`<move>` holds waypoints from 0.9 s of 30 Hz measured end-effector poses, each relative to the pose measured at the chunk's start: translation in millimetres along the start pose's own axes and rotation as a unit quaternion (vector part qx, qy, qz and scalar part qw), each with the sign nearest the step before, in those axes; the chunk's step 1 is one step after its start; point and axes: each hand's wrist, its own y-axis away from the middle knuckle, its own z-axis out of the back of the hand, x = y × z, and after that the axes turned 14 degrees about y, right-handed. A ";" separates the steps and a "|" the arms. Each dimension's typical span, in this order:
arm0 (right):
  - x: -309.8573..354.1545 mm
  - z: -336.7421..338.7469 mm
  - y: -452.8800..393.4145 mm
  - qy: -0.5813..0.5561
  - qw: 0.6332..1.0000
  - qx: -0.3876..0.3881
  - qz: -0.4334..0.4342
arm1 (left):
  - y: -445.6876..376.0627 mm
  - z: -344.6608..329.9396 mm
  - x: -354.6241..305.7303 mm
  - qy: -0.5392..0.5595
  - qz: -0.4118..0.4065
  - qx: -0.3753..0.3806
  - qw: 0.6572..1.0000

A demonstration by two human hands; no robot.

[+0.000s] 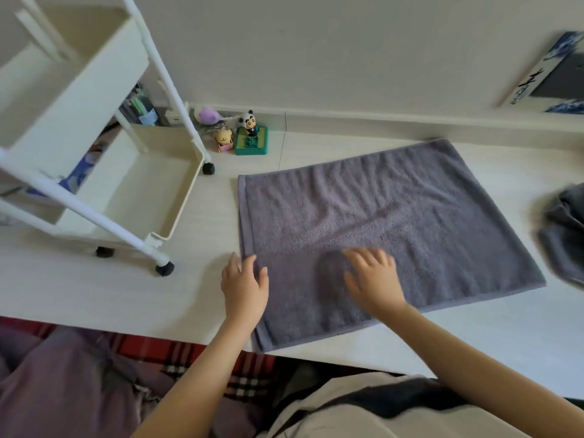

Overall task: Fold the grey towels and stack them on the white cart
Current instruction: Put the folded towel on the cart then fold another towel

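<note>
Grey towel point(379, 235) lies flat on the pale floor point(94, 286), both hands on its near edge: left hand point(243, 286) at the corner, right hand point(373, 279) blurred, fingers spread. Beyond, left, stands the white cart point(94, 172); small toys point(240, 131) line the wall; another grey towel point(565, 235) lies crumpled far right.

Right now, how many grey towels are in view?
2. One grey towel lies spread flat on the floor under both hands; a second, crumpled towel sits at the right edge, partly cut off. More may lie out of frame.
</note>
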 end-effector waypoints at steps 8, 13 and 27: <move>74.6 -19.0 7.5 -0.121 0.986 0.098 0.054 | -24.7 3.2 -23.4 0.126 0.151 -0.066 0.978; 74.7 -10.0 -0.5 -0.193 0.974 0.120 -0.022 | -39.4 7.8 -23.6 0.168 0.237 0.017 0.957; 22.9 48.6 -20.0 -0.625 0.731 0.174 -0.212 | -59.3 -2.8 -114.6 0.455 0.041 0.137 0.879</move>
